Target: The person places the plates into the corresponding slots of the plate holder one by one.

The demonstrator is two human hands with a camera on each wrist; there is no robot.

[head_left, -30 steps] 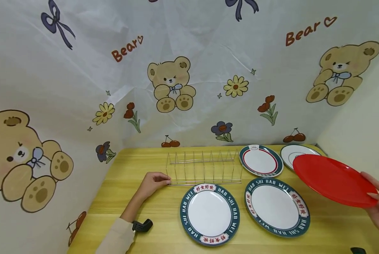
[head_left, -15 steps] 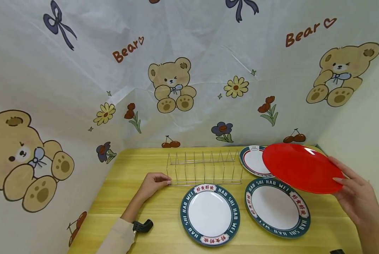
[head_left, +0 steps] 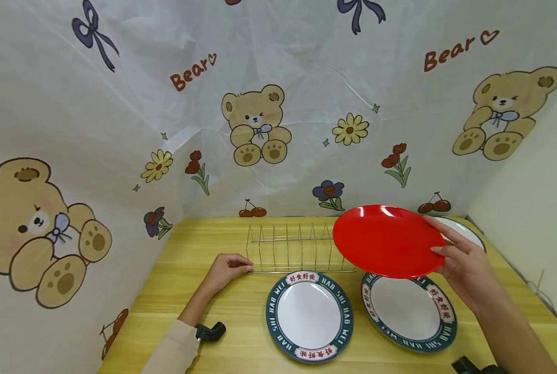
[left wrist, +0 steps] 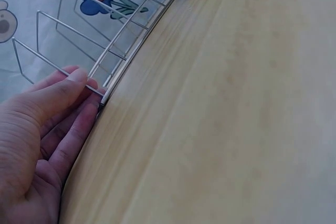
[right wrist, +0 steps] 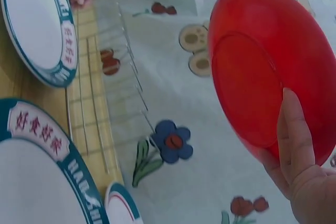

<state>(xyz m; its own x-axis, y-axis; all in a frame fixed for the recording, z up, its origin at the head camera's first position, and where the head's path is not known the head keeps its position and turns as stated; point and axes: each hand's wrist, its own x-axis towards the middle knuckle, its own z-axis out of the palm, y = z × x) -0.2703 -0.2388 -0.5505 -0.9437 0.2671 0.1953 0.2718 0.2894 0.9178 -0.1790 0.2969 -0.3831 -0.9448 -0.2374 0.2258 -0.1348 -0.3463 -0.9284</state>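
A red plate (head_left: 385, 241) is held in the air by my right hand (head_left: 465, 265), which grips its right rim. In the right wrist view the underside of the red plate (right wrist: 247, 85) shows, with fingers (right wrist: 295, 129) against it. The wire dish rack (head_left: 287, 254) stands on the table behind the front plates, and the red plate hides part of its right end. My left hand (head_left: 229, 267) pinches the rack's front left corner. From the left wrist view, thumb and fingers of the left hand (left wrist: 58, 114) are closed on the rack's wire (left wrist: 113, 77).
Two white plates with green lettered rims lie in front, one at centre (head_left: 308, 317) and one to its right (head_left: 409, 314). Behind the right hand, a white plate (head_left: 465, 231) is partly covered. A patterned cloth wall (head_left: 301, 78) bounds the wooden table (head_left: 241, 343) at the back.
My right hand has carried the red plate leftward from the far right to the rack's right end. It now covers the back plate with the red ring. The left hand stays at the rack.
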